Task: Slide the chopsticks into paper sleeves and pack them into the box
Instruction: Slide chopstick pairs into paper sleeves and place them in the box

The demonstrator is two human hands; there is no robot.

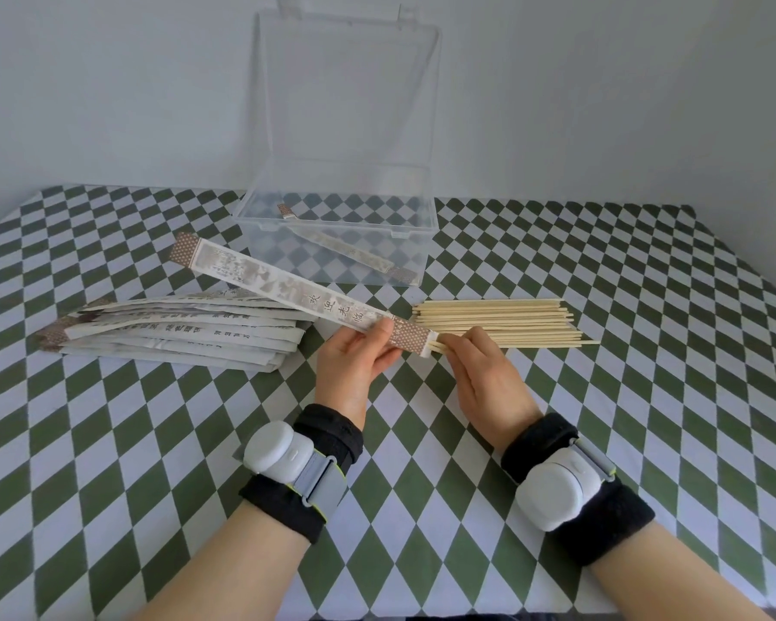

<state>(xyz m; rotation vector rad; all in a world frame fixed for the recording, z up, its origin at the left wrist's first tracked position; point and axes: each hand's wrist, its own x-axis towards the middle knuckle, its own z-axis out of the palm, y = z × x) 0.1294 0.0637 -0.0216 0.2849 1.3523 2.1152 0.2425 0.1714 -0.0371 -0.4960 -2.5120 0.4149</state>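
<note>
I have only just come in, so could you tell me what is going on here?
A person is sleeving chopsticks. The left hand holds a long printed paper sleeve while the right hand pushes a pair of pale wooden chopsticks into its open end. One sleeved pair lies in the clear plastic box; empty sleeves and loose chopsticks wait on the checked tablecloth.

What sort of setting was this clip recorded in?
Probably a staged tabletop packing station, not a kitchen or restaurant: a table in a green-and-white checked cloth against a bare wall, holding only a clear plastic box, stacked paper sleeves and loose chopsticks.
</note>
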